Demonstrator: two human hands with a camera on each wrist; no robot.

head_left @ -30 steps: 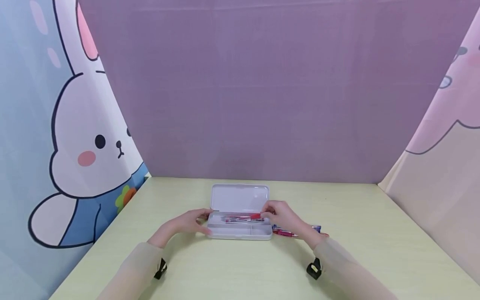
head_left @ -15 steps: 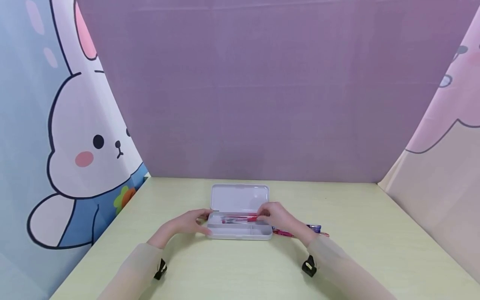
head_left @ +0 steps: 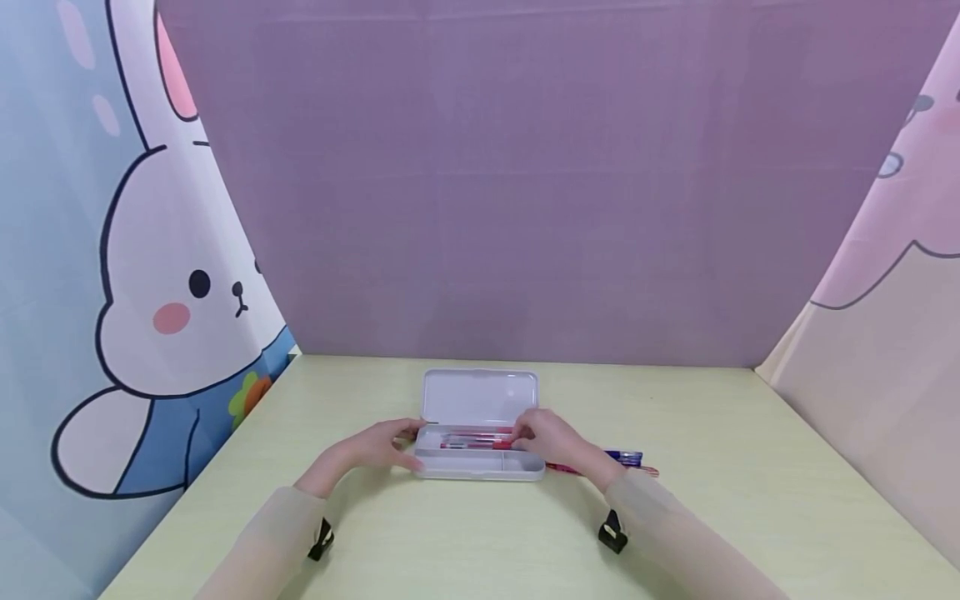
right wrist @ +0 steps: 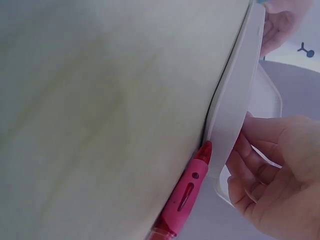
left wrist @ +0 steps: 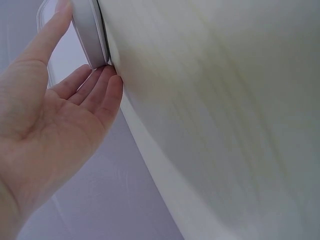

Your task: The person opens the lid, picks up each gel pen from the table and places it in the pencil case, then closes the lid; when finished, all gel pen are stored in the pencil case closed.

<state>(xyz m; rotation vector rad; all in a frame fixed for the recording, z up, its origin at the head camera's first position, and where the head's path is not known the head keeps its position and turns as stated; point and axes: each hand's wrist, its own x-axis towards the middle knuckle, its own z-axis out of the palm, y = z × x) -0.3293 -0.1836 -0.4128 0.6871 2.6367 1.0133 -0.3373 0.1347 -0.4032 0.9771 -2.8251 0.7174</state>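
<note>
An open pale pencil case (head_left: 461, 463) lies on the table, its lid (head_left: 476, 396) tipped back. My left hand (head_left: 378, 443) holds its left end, thumb at the front corner and fingers at the back one. In the left wrist view, the thumb (left wrist: 55, 30) lies on the rim. Over the right part of the case, my right hand (head_left: 550, 435) pinches a clear pen with a red end (head_left: 480, 446) low in the back compartment. Other red-and-clear pens lie behind it there. The right fingertips are partly hidden behind the case wall (right wrist: 237, 90) in the right wrist view.
Right of the case lie a pink pen (right wrist: 182, 202), its tip against the case wall, and blue pens (head_left: 626, 457), partly under my right forearm. A divider splits the case's front section. A purple cloth (head_left: 495, 183) stands behind the table (head_left: 420, 542).
My right hand has moved slightly left and toward me, lowering the red-ended pen into the back compartment. The left hand and the case have stayed in place.
</note>
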